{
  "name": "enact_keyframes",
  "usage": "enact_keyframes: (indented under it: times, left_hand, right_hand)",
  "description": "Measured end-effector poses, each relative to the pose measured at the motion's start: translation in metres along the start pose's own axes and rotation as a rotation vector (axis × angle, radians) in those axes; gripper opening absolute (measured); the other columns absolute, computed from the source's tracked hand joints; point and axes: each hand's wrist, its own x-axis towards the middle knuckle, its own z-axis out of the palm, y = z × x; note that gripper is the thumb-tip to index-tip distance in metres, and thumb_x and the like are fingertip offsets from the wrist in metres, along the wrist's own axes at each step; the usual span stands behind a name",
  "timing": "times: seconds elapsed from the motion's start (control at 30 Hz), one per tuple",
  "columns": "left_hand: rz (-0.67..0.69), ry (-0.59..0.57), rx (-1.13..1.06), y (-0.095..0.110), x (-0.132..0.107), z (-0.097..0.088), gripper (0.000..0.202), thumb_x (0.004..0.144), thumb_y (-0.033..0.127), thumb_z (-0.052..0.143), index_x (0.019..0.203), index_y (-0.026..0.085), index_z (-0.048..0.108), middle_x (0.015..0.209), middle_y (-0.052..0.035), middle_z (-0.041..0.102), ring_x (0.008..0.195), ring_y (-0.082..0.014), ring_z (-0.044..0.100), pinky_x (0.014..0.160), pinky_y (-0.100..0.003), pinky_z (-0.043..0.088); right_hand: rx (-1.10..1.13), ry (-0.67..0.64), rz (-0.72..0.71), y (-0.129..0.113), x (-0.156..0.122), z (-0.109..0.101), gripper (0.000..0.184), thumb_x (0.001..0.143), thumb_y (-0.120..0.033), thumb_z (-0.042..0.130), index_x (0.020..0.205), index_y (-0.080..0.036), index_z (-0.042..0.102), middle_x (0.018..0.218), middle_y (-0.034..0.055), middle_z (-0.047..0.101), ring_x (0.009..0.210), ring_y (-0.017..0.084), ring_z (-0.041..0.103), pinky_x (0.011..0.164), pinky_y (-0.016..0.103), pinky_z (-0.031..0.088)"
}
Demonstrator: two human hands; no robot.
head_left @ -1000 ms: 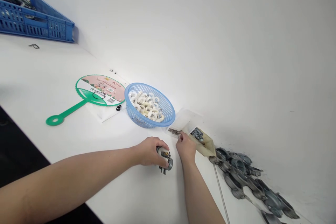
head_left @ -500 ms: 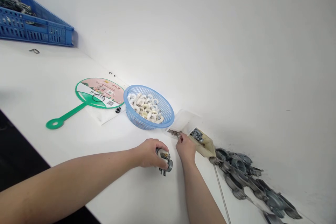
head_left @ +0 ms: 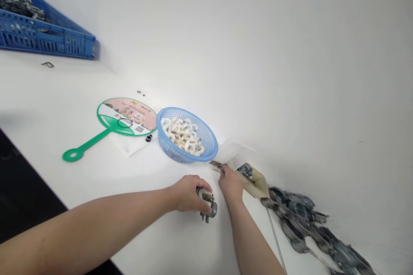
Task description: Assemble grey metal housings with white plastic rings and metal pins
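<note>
My left hand [head_left: 191,194] is closed around a grey metal part [head_left: 208,204] that has a round end, short prongs and a brass-coloured piece, held just over the white table. Further right, my right hand [head_left: 231,182] reaches into the near edge of a clear plastic tray [head_left: 237,150]. Its fingertips are pinched together at a bunch of thin metal pins [head_left: 217,164]; what lies between them is too small and hidden to make out. Just left of that tray stands a light-blue mesh basket [head_left: 187,154] holding many white rings [head_left: 183,135].
A cream-coloured bin [head_left: 260,187] of small metal parts sits beside the clear tray. Grey metal castings [head_left: 300,215] are piled along the wall at right. A green-edged hand fan [head_left: 129,116] lies left of the basket. A blue crate [head_left: 48,36] stands at far left.
The whole view has shifted slightly, so everything sits a little further right and lower. My left hand still grips the metal part, and my right hand stays at the pins.
</note>
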Motion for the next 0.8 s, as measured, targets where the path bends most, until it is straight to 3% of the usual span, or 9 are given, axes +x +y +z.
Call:
enact_keyframes:
  times: [0.37, 0.8]
  left_hand:
    - [0.006, 0.003, -0.006, -0.0014, -0.0010, -0.0020, 0.055, 0.046, 0.034, 0.082, 0.098, 0.021, 0.068, 0.104, -0.0048, 0.062, 0.085, -0.0196, 0.059, 0.075, -0.030, 0.050]
    - [0.022, 0.002, 0.029, -0.0040, 0.0001, -0.0036, 0.056, 0.047, 0.036, 0.082, 0.099, 0.021, 0.068, 0.104, -0.0042, 0.062, 0.083, -0.0178, 0.060, 0.072, -0.026, 0.050]
  right_hand:
    - [-0.046, 0.005, -0.047, -0.0044, 0.0047, -0.0041, 0.039, 0.078, -0.012, 0.043, 0.113, -0.017, 0.059, 0.102, 0.0088, 0.066, 0.094, 0.022, 0.061, 0.074, 0.027, 0.041]
    - [-0.010, 0.026, -0.013, -0.0059, 0.0022, 0.0007, 0.033, 0.081, -0.016, 0.044, 0.105, -0.020, 0.066, 0.100, 0.0079, 0.066, 0.093, 0.021, 0.061, 0.075, 0.028, 0.042]
